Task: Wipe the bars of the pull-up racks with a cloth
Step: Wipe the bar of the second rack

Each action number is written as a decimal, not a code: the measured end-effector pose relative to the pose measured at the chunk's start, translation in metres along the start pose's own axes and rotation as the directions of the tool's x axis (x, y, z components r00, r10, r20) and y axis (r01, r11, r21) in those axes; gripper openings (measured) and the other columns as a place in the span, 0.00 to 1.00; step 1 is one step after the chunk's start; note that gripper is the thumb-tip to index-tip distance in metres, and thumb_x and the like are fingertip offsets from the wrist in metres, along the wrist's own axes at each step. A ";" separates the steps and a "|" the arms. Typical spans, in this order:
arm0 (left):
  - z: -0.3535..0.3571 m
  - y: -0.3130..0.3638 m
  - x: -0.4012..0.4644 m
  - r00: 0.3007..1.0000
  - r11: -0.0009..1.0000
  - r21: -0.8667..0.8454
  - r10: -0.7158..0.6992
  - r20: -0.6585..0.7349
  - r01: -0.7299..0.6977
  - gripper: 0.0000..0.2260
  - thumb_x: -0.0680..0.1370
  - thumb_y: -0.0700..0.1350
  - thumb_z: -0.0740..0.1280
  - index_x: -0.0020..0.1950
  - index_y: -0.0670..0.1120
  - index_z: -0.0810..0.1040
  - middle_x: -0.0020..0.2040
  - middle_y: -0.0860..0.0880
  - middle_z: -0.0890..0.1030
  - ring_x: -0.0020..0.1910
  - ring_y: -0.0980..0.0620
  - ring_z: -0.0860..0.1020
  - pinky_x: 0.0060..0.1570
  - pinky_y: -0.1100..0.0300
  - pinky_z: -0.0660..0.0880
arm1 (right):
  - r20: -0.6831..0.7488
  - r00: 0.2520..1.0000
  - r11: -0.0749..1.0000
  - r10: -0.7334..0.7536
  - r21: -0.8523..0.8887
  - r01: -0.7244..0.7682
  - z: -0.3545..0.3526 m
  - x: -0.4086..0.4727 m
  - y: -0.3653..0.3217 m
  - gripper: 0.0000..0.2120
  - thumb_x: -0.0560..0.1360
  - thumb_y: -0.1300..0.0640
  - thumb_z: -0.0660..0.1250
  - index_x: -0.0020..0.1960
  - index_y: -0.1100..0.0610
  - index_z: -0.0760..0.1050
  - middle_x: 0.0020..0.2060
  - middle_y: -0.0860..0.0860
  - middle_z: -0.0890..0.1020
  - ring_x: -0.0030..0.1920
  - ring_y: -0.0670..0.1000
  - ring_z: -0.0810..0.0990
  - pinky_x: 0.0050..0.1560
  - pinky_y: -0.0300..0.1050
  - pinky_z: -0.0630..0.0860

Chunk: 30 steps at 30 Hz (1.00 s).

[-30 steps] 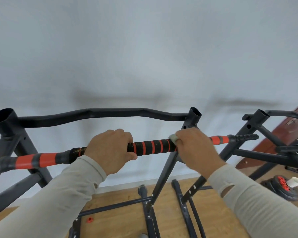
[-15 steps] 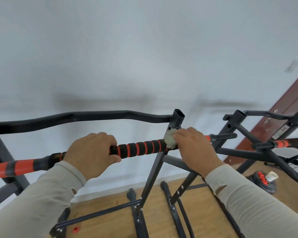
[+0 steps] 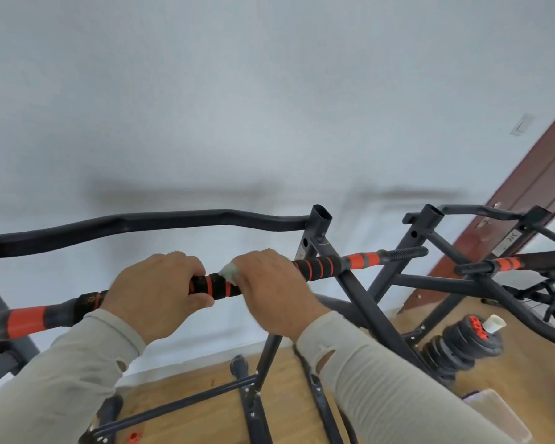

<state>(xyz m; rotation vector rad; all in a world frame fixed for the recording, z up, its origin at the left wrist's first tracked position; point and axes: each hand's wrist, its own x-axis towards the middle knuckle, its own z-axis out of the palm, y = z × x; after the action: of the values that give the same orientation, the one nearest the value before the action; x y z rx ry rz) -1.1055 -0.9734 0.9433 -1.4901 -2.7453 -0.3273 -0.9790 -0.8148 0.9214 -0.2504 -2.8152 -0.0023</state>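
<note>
A black bar with red stripes point(image 3: 321, 267) runs across the near pull-up rack, from lower left up to the right. My left hand point(image 3: 156, 291) is wrapped around it, holding it. My right hand point(image 3: 271, 293) sits just to the right, closed over the bar with a small pale green cloth point(image 3: 228, 271) pressed under the fingers; only a corner of the cloth shows. Only a short striped stretch of grip shows between the two hands. Behind them a bent black top bar point(image 3: 161, 221) spans the rack.
A second black rack point(image 3: 430, 238) with its own red-striped bar point(image 3: 507, 263) stands to the right. Stacked black weight plates point(image 3: 455, 344) lie on the wooden floor point(image 3: 193, 395). A white wall is ahead and a dark red door point(image 3: 535, 187) at far right.
My right hand has slid the cloth leftward along the striped grip, closing most of the gap to my left hand. The view has shifted to the right.
</note>
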 end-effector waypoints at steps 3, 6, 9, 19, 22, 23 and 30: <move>0.002 -0.001 0.001 1.000 1.000 -0.005 -0.002 -0.004 0.002 0.12 0.77 0.64 0.65 0.54 0.59 0.75 0.45 0.58 0.76 0.44 0.56 0.76 0.45 0.59 0.77 | 0.075 0.997 0.996 0.022 -0.084 -0.016 -0.010 -0.016 0.045 0.18 0.75 0.65 0.63 0.59 0.48 0.75 0.50 0.44 0.80 0.51 0.49 0.76 0.55 0.45 0.75; 0.003 -0.001 0.001 1.000 1.000 0.002 -0.003 -0.005 0.003 0.13 0.77 0.65 0.65 0.54 0.59 0.75 0.45 0.58 0.76 0.44 0.56 0.76 0.46 0.60 0.77 | 0.178 0.967 0.945 0.183 -0.301 -0.124 -0.035 -0.029 0.098 0.17 0.74 0.66 0.60 0.55 0.46 0.74 0.46 0.44 0.80 0.46 0.49 0.77 0.50 0.47 0.78; 0.002 0.000 0.002 1.000 1.000 0.008 -0.012 -0.002 0.012 0.13 0.77 0.65 0.65 0.54 0.58 0.75 0.45 0.58 0.76 0.44 0.56 0.77 0.46 0.59 0.77 | 0.225 0.914 0.909 0.337 -0.330 -0.254 -0.053 -0.031 0.118 0.10 0.78 0.63 0.59 0.49 0.48 0.70 0.44 0.46 0.80 0.43 0.50 0.78 0.47 0.47 0.77; -0.003 0.003 0.000 0.999 0.999 0.008 -0.033 0.034 0.032 0.15 0.77 0.63 0.65 0.58 0.56 0.76 0.49 0.55 0.77 0.49 0.52 0.77 0.49 0.55 0.77 | -0.022 0.996 0.989 0.086 0.122 -0.082 0.008 -0.005 -0.006 0.12 0.84 0.52 0.57 0.59 0.51 0.78 0.51 0.47 0.82 0.55 0.50 0.77 0.63 0.48 0.74; -0.007 0.000 -0.003 0.998 1.000 0.001 -0.002 0.066 0.002 0.20 0.78 0.62 0.65 0.67 0.55 0.72 0.57 0.55 0.77 0.56 0.51 0.76 0.55 0.54 0.76 | 0.016 0.999 0.998 0.049 0.041 -0.050 0.001 -0.012 0.014 0.19 0.84 0.47 0.58 0.71 0.54 0.74 0.67 0.49 0.80 0.66 0.52 0.76 0.71 0.51 0.72; -0.010 -0.003 -0.005 0.997 1.000 -0.003 0.005 0.075 -0.005 0.23 0.78 0.61 0.66 0.70 0.55 0.69 0.61 0.55 0.76 0.59 0.51 0.75 0.58 0.53 0.76 | 0.054 0.998 0.999 0.038 0.018 -0.039 -0.004 -0.014 0.018 0.22 0.84 0.45 0.56 0.73 0.53 0.72 0.71 0.49 0.77 0.69 0.51 0.75 0.73 0.49 0.69; -0.026 -0.034 -0.020 0.984 0.988 0.137 -0.093 0.150 0.073 0.17 0.77 0.65 0.64 0.59 0.56 0.75 0.50 0.56 0.78 0.47 0.54 0.78 0.49 0.58 0.77 | 0.118 0.990 0.986 -0.071 -0.143 0.088 -0.027 -0.009 0.029 0.23 0.83 0.43 0.50 0.68 0.50 0.78 0.66 0.47 0.78 0.64 0.50 0.75 0.69 0.49 0.71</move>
<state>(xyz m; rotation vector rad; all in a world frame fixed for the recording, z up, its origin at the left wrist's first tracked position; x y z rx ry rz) -1.1249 -1.0129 0.9608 -1.4297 -2.8889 -0.0291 -0.9574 -0.7888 0.9433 -0.1761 -2.9388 -0.2232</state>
